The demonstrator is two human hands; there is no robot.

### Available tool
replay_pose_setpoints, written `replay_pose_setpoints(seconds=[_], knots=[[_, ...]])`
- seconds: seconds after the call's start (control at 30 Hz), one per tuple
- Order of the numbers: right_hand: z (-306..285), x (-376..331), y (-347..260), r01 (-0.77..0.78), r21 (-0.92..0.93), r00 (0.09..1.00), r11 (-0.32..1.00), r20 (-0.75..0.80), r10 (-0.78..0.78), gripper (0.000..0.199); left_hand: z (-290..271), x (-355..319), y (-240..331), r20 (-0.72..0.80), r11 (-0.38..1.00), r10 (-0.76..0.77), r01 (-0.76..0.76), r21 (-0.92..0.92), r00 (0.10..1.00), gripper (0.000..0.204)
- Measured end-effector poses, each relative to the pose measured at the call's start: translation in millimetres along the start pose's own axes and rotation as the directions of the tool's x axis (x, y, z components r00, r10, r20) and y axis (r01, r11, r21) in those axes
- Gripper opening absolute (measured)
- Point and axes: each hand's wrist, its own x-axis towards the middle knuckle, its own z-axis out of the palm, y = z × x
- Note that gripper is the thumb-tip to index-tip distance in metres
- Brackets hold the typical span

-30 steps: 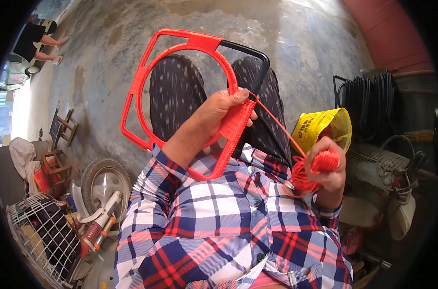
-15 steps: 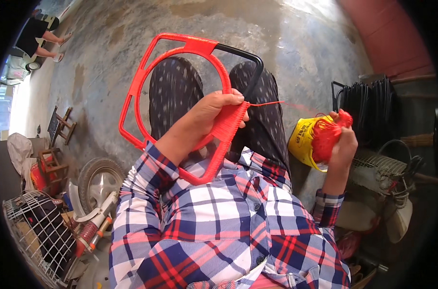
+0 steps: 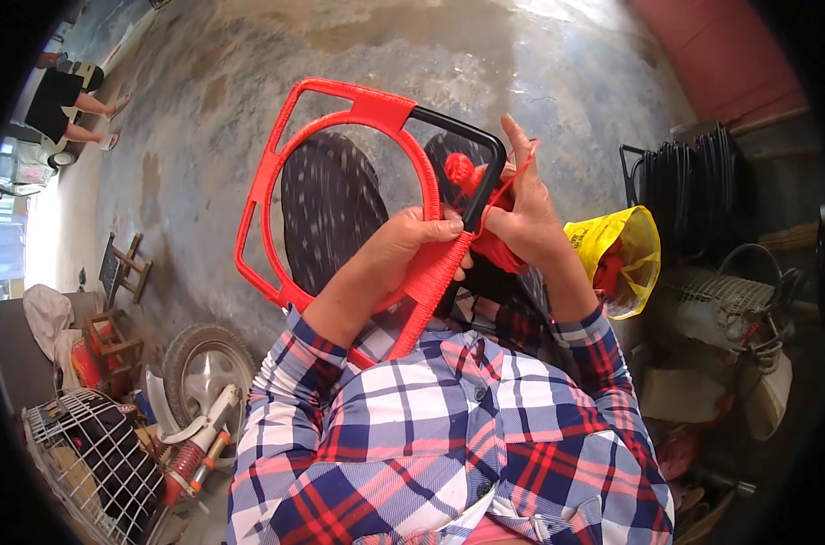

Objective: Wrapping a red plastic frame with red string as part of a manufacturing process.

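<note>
A frame [image 3: 340, 118] of red wrapped cord over a black bar rests across my lap. My left hand [image 3: 412, 245] grips the wrapped red section of its right side, thumb and fingers closed around it. My right hand [image 3: 521, 204] is right beside the frame's black corner, holding a ball of red cord [image 3: 494, 245] against it, with the fingers stretched upward. A strand of red cord runs from the ball over the black bar. Both forearms wear checked red, white and blue sleeves.
A yellow plastic bag [image 3: 626, 250] with red cord inside sits at my right. Black coiled hoses [image 3: 685, 182] stand behind it. At lower left are a wheel [image 3: 203, 368], a wire basket [image 3: 76, 454] and a small wooden stool [image 3: 122, 268]. Another person [image 3: 63, 100] sits at far upper left.
My right hand has swung in from the far right, by the yellow bag, to the frame's black corner, carrying the ball of cord. My left hand kept its grip.
</note>
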Motion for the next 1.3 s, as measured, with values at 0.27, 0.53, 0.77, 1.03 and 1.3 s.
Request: replay_pose_setpoints(seconds=[0.27, 0.53, 0.77, 1.03, 1.3], knots=[[15, 18, -4, -0.084, 0.399, 0.996, 0.913, -0.005, 0.094, 0.059, 1, 5, 0, 0.013, 0.999, 0.041, -0.042, 0.034, 0.999, 0.017], [-27, -8, -22, 0.200, -0.149, 0.932, 0.968, -0.275, -0.235, 0.030, -3, 4, 1, -0.010, 0.997, 0.039, -0.038, 0.067, 0.999, 0.017], [-79, -74, 12, -0.365, 0.023, 0.887, 0.931, 0.310, 0.341, 0.037, -12, 9, 10, -0.116, 0.991, 0.112, -0.119, -0.061, 0.987, 0.016], [-168, -118, 74, 0.097, 0.891, 0.948, 0.444, -0.218, 0.230, 0.023, -13, 11, 10, -0.114, 0.987, 0.112, -0.123, -0.100, 0.987, 0.016], [-36, -61, 10, -0.347, 0.224, 0.930, 0.911, -0.039, 0.364, 0.044, -14, 12, 7, -0.090, 0.992, 0.101, -0.107, -0.065, 0.991, 0.017]])
